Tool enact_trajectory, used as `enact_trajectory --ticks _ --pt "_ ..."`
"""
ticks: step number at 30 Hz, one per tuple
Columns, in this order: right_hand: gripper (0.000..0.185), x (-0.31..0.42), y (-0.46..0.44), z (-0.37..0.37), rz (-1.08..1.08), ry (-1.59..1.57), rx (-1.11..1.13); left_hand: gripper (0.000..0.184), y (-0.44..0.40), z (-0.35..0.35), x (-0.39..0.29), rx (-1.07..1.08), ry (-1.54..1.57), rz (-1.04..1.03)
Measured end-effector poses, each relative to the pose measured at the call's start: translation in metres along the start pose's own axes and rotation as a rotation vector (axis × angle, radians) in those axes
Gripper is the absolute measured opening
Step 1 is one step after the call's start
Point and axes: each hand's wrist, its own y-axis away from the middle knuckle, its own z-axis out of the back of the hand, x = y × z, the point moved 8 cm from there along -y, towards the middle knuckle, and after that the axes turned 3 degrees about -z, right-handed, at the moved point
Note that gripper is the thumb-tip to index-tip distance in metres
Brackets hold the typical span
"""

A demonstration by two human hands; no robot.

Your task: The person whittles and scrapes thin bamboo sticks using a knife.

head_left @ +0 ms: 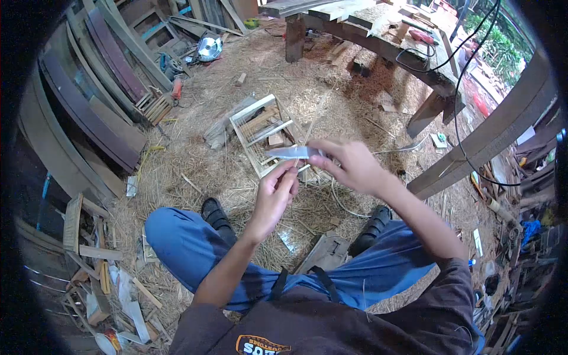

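My right hand (354, 167) is closed around the handle of a knife (289, 152), its broad blade pointing left. Just below the blade, my left hand (276, 195) pinches a thin pale strip (311, 125) that looks like bamboo or wood. The strip slants up and away, crossing at the blade; whether the edge touches it is hard to tell. Behind both hands, a small wooden frame with slats (244, 131) lies on the littered ground, partly covered by the knife and fingers.
Shavings and straw-like scraps cover the floor (331, 112). A rough workbench (378, 41) stands at the upper right, a wooden post (485, 136) at the right. Planks (100, 77) lean at the left near a circular saw (209, 48). A flat board (324, 253) lies between my feet.
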Motion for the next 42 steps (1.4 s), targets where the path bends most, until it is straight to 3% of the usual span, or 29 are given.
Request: enact_trajectory --ticks 3,7,13,22,28,29,31,33,34,38,42 --pt "0.033 0.004 0.030 -0.015 -0.054 -0.115 0.064 0.026 -0.001 -0.006 0.002 0.074 -0.067 -0.077" --pt "0.032 -0.004 0.049 -0.020 -0.101 -0.039 0.072 0.023 -0.005 -0.012 0.023 0.075 -0.303 -0.159" --pt "0.032 0.011 0.040 0.005 0.067 0.074 -0.070 0.032 0.005 -0.023 0.023 0.102 0.133 0.049" --pt "0.033 0.017 0.039 0.023 0.134 0.217 -0.127 0.035 0.008 -0.039 0.010 0.250 0.206 0.017" --pt "0.033 0.010 0.032 0.041 0.093 0.308 -0.163 0.022 0.003 -0.041 -0.003 0.312 0.376 0.066" --pt "0.035 -0.001 0.033 0.045 0.121 0.280 -0.283 0.022 0.009 -0.046 0.000 0.361 0.301 0.134" --pt "0.034 -0.044 0.037 0.088 -0.084 0.159 -0.671 0.022 0.026 -0.061 0.010 0.463 0.153 0.270" --pt "0.033 -0.072 0.041 0.127 -0.317 0.346 -0.668 0.022 0.030 -0.077 0.017 0.530 0.111 0.181" --pt "0.032 -0.072 0.044 0.125 -0.320 0.332 -0.661 0.023 0.031 -0.082 0.017 0.562 0.088 0.137" --pt "0.028 -0.040 0.043 0.100 -0.273 0.210 -0.603 0.029 -0.002 -0.028 0.013 0.175 -0.037 0.054" --pt "0.028 -0.012 0.029 0.075 -0.123 0.071 -0.567 0.031 0.003 -0.020 -0.002 0.094 0.043 -0.005"
